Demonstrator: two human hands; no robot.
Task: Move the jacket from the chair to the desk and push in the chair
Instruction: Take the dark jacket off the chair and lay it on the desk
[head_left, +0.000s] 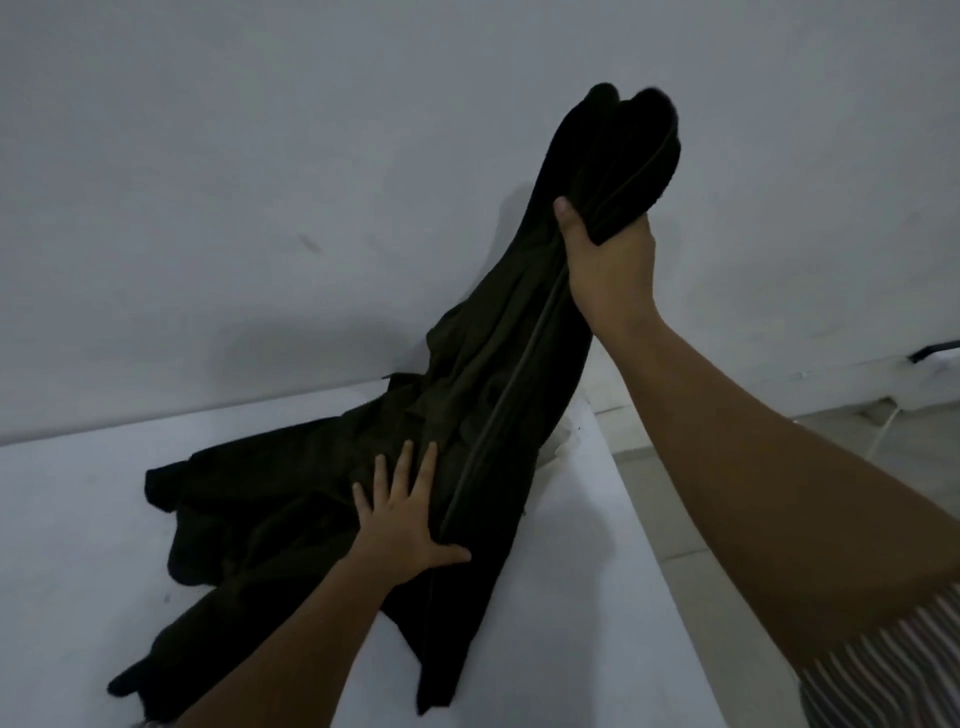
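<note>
Hands split the work: right hand (610, 260) clenches the dark jacket (467, 415) at upper right, left hand (410, 514) lies spread flat on it over the white table (78, 519). Letting go carelessly could slide its hem off the lower edge.

So the white flat-topped desk (78, 509) is the anchor here: it sits right up against the plain wall (260, 182) behind it. The dark zip-front fabric jacket (363, 493) lies spread across the middle of the desk, and its upper end rises off the desk toward the wall. The left hand (402, 512) rests flat on the jacket, over the desk. The right hand (610, 265) grips the raised end, well above the desk's far right corner. Tiled floor (691, 519) runs along the desk's right side.
</note>
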